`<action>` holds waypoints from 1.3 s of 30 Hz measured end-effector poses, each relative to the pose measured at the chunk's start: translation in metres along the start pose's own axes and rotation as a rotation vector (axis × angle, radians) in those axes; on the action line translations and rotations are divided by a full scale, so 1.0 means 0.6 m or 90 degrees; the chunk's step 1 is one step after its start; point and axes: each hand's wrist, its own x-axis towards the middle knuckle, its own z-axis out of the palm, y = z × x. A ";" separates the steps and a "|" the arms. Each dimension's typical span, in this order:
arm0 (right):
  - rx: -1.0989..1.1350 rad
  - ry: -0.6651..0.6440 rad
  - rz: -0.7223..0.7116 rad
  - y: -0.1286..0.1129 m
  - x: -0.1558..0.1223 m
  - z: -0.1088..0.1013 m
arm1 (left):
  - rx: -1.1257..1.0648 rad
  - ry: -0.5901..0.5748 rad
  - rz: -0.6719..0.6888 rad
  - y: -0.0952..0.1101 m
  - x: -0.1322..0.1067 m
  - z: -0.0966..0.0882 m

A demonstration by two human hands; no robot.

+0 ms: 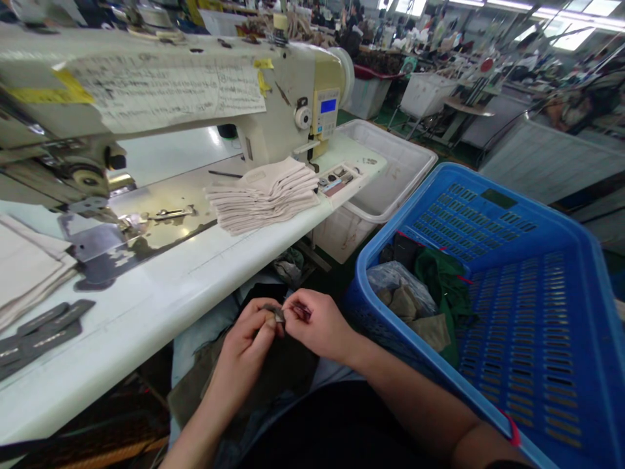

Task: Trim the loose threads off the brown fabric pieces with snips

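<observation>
Over my lap, my left hand (249, 335) pinches a bit of dark grey-brown fabric (277, 312) between thumb and fingertips. My right hand (317, 322) is closed right beside it, its fingertips meeting the same fabric. A small dark-reddish object (303, 314) shows inside the curled fingers of that hand; its kind is mostly hidden. Olive-brown cloth (288, 365) lies across my lap beneath both hands. A stack of folded beige cloth pieces (266, 195) rests on the sewing table above the hands.
A sewing machine (185, 91) stands on the white table (161, 293). Beige pieces (29, 260) and dark grey labelled strips (43, 335) lie at left. On my right, a blue basket (517, 280) holds cloth and a plastic bag. Behind it is a white bin (400, 163).
</observation>
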 end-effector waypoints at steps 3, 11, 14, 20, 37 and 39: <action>0.190 -0.056 0.113 0.002 0.004 0.003 | -0.079 -0.019 -0.052 -0.009 -0.004 -0.003; -0.004 0.030 -0.023 0.007 -0.012 0.012 | -0.036 -0.031 -0.076 -0.002 0.000 -0.007; -0.033 0.059 -0.060 0.002 -0.017 0.014 | -0.052 -0.038 -0.083 0.004 0.003 -0.005; 0.185 0.046 0.095 -0.009 -0.011 0.015 | -0.074 0.040 -0.070 0.009 -0.006 0.004; -0.040 0.058 -0.117 -0.017 -0.021 0.007 | 0.145 0.046 0.031 0.038 -0.003 0.001; 0.068 0.064 -0.024 -0.017 -0.018 0.009 | 0.047 0.005 -0.009 0.036 0.002 -0.001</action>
